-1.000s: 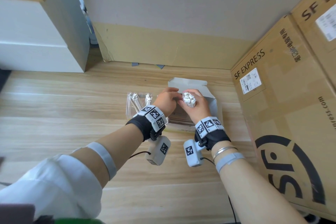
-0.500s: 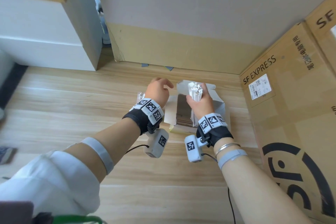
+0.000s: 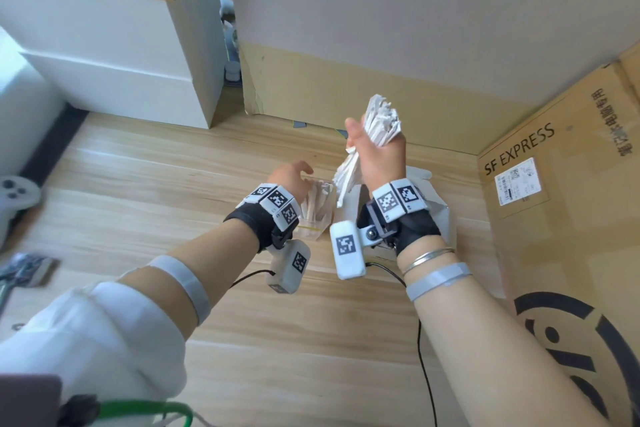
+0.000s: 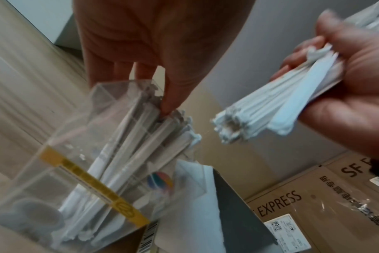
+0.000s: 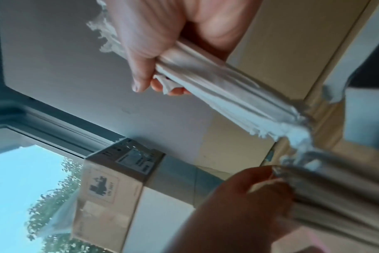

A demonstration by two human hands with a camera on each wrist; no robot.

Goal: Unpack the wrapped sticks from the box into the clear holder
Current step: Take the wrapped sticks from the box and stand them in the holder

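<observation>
My right hand [image 3: 375,146] grips a thick bundle of white paper-wrapped sticks [image 3: 381,121], raised above the open white box [image 3: 434,208]. The bundle's lower ends [image 4: 229,130] hang just right of the clear holder [image 3: 317,218]. That holder [image 4: 61,164] has a yellow strip and stands left of the box, with several wrapped sticks [image 4: 136,142] leaning in it. My left hand [image 3: 291,175] reaches over the holder with its fingers [image 4: 169,95] straight, one fingertip touching the tops of those sticks. In the right wrist view my fingers [image 5: 141,68] curl round the bundle [image 5: 223,83].
Large SF Express cardboard boxes [image 3: 561,218] wall in the right side. A white cabinet [image 3: 114,80] stands at the back left, with a cardboard panel [image 3: 346,90] along the wall. A grey game controller [image 3: 14,196] lies at the left edge of the wooden surface [image 3: 156,191].
My right hand has pulled the bundle up out of the box and toward the holder. My left hand left the box and moved onto the holder's sticks.
</observation>
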